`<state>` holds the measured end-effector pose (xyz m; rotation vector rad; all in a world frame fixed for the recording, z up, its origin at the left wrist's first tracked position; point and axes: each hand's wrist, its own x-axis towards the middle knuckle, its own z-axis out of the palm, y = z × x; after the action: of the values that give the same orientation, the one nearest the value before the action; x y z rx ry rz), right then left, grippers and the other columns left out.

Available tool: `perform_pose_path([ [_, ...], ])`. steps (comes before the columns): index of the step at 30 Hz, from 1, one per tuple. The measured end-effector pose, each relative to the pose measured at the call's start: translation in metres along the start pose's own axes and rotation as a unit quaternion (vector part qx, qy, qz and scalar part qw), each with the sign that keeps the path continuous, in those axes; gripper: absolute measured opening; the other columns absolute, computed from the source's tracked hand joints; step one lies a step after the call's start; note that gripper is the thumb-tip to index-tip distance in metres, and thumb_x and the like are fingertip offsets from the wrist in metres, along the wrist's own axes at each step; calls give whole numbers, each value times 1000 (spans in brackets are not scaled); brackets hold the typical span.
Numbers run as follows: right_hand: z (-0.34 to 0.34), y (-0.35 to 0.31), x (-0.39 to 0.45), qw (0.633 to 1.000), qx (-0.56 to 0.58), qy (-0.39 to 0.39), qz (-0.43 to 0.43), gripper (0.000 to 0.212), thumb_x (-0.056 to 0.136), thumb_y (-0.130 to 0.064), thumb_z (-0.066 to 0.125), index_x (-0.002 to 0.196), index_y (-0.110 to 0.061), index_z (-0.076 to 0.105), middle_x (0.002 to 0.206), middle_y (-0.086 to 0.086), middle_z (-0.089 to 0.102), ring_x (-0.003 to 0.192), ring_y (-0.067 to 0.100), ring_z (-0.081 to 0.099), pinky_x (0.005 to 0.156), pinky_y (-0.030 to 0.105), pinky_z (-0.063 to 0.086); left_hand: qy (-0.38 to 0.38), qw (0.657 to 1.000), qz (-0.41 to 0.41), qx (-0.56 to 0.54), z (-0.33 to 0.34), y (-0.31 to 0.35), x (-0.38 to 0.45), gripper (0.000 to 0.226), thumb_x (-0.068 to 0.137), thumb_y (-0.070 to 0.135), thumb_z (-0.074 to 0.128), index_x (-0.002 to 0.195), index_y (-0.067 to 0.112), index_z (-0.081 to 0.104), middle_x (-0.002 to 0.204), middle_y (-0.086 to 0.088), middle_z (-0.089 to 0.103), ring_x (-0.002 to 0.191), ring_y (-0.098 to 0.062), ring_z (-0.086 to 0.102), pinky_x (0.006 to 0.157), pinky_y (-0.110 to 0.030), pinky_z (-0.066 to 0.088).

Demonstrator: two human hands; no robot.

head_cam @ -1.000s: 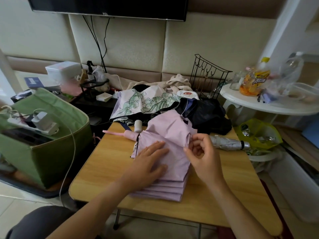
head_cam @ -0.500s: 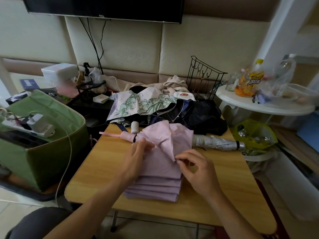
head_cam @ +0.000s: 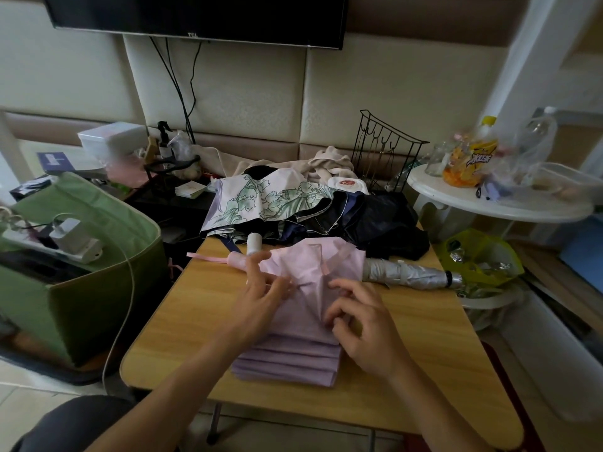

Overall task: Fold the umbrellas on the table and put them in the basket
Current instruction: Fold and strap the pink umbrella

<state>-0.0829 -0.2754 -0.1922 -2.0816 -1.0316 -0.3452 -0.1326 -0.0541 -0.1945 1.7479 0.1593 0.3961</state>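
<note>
A pale pink umbrella [head_cam: 303, 340] lies on the wooden table [head_cam: 424, 337], its canopy pleated flat with the handle pointing left. My left hand [head_cam: 261, 288] pinches a fold of its fabric near the handle end. My right hand [head_cam: 362, 324] pinches the fabric at the middle, fingers curled. A rolled silver umbrella [head_cam: 408, 272] lies just behind. A floral umbrella [head_cam: 261, 200] and a dark navy one [head_cam: 375, 223] are heaped at the table's back. The green fabric basket [head_cam: 85, 305] stands on the floor to the left.
A power strip with a charger [head_cam: 68, 239] rests across the basket's top, its cable hanging down. A black wire rack [head_cam: 385, 151] stands behind the heap. A white round side table [head_cam: 489, 203] with bottles and a bin with a yellow bag [head_cam: 479, 262] are at the right.
My left hand has moved from pressing flat on the canopy up toward the handle end and now pinches a fold. My right hand has dropped from the canopy's right edge to its middle.
</note>
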Motion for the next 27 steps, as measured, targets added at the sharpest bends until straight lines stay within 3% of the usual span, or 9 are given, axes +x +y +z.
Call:
perform_pose_path([
  [4,8,-7,7,998,29,-53,-14,11,78,-24,56,74,-23,67,148,-17,54,138,10,42,112,30,32,51,993,-46,-92,-1,7,4,17,110,37,37,123,26,35,97,-15,73,91,-31,73,80,-41,56],
  [6,10,-13,10,995,65,-69,-18,11,79,-24,56,74,-23,66,143,-22,57,135,7,46,111,26,31,53,991,-66,-108,-1,11,4,20,111,36,33,123,21,35,95,-17,72,87,-30,74,77,-39,56],
  [11,13,-18,11,986,144,-80,3,8,87,-15,62,88,-22,65,117,-12,72,119,9,63,101,44,47,50,984,-114,-124,-5,15,4,35,109,47,31,129,19,36,95,-15,72,79,-19,74,74,-35,58],
  [14,15,-21,10,979,186,-75,25,8,92,-12,66,95,-17,61,103,-3,70,106,16,68,89,46,54,37,986,-113,-117,-10,17,1,45,103,54,44,130,19,33,91,-8,72,74,-13,74,71,-34,57],
  [18,18,-22,10,992,69,-108,1,5,91,-34,63,90,-30,61,96,-16,67,99,6,62,98,48,42,-9,996,-79,-44,-13,12,-2,92,71,64,79,135,27,25,92,-5,75,83,-20,75,76,-42,60],
  [20,21,-24,10,991,36,-126,4,8,91,-38,61,89,-31,62,94,-17,65,98,3,59,101,45,37,-12,998,-59,22,-13,5,-2,83,64,55,81,125,34,28,96,-8,73,85,-18,74,80,-41,60],
  [22,23,-26,10,993,30,-116,0,4,92,-33,62,88,-30,62,93,-16,64,96,4,60,98,41,40,7,997,-54,49,-13,0,1,52,67,45,74,107,36,43,88,-2,68,74,-14,68,75,-45,58],
  [24,27,-26,10,996,44,-71,8,8,92,-18,67,88,-24,64,93,-14,61,92,6,61,86,29,47,21,996,-71,59,-14,1,2,23,71,37,66,90,25,59,75,0,63,68,-14,60,75,-50,56],
  [27,33,-21,13,993,72,1,92,8,93,-10,70,90,-17,69,98,-8,57,89,7,62,74,10,45,11,995,-96,8,-16,6,1,29,73,32,62,79,3,60,71,-3,57,72,-17,57,72,-47,54],
])
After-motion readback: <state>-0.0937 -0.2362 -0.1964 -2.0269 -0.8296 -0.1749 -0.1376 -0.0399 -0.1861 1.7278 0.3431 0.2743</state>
